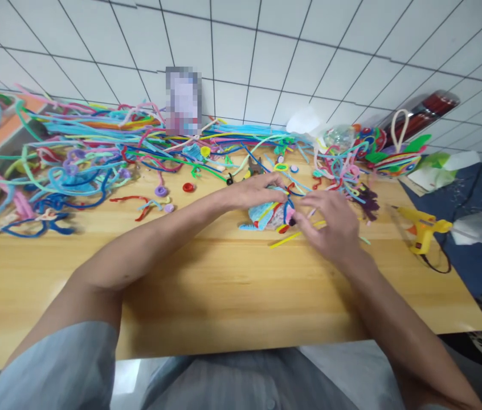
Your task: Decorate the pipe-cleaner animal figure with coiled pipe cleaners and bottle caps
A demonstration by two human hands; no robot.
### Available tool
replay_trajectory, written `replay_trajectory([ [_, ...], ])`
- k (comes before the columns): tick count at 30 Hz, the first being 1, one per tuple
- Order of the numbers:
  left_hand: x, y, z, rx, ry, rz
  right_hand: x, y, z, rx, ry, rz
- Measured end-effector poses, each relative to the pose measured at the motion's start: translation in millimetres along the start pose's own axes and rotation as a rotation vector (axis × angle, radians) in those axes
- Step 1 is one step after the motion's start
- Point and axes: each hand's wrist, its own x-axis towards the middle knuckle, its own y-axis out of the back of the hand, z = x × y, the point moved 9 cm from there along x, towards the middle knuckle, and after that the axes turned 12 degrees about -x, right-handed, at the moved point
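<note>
A small craft piece [266, 214] of light blue, yellow, red and dark blue fuzzy stems lies on the wooden table [241, 285]. Over its top rests my left hand [262, 193], with the fingers curved round its upper edge. At its right side is my right hand [329, 222], thumb and fingertips close to the pink and dark blue end; whatever sits between them is too small to make out. A loose yellow stem [286, 241] lies just below the piece, partly beside my right hand.
Tangled colourful stems [78, 171] spread along the left and back. A yellow glue gun [424, 226] lies at the right, near a finished colourful ornament [399, 159]. A phone-like object [183, 102] leans on the tiled wall. A red coil [188, 187] sits left of centre.
</note>
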Motion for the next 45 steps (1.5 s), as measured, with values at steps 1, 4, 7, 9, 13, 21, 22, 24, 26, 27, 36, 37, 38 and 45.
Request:
replay_trajectory([
  [1, 2, -0.7, -1, -0.013, -0.005, -0.007, 0, -2, -15, 0.019, 0.066, 0.002],
  [4, 5, -2.4, -4, -0.049, -0.02, -0.025, -5, -10, -34, 0.021, 0.17, 0.019],
  [7, 6, -1.3, -4, -0.056, -0.023, -0.02, -10, -19, -31, -0.027, 0.176, 0.021],
  [9, 6, -0.3, -4, -0.051, -0.013, -0.017, -11, -22, -30, -0.045, 0.185, 0.018],
  [13, 10, 0.9, -9, -0.035, 0.05, -0.006, -11, -24, -31, -0.033, 0.195, 0.026],
  [21, 10, 11.1, -12, -0.227, -0.046, 0.156, -11, -30, -21, -0.014, 0.156, 0.022],
  [22, 5, 16.7, -11, -0.241, -0.051, 0.222, -11, -30, -18, -0.014, 0.141, 0.015],
  [24, -9, 25.8, -9, -0.246, -0.077, 0.322, -11, -32, -14, -0.011, 0.111, 0.001],
  [26, -26, 28.9, -5, -0.227, -0.127, 0.357, -11, -33, -13, -0.009, 0.094, -0.008],
  [27, -35, 29.1, -4, -0.22, -0.154, 0.365, -10, -34, -13, -0.012, 0.088, -0.012],
  [36, -67, -3.3, -5, 0.0, -0.39, 0.41, -7, -32, -15, -0.021, 0.061, -0.012],
  [37, -67, -5.8, -4, 0.026, -0.405, 0.434, -7, -31, -15, -0.02, 0.057, -0.013],
  [38, -66, -7.7, -4, 0.047, -0.41, 0.458, -6, -30, -16, -0.023, 0.055, -0.012],
  [45, -65, -15.2, 1, 0.16, -0.468, 0.519, 2, -22, -22, -0.119, 0.057, 0.033],
])
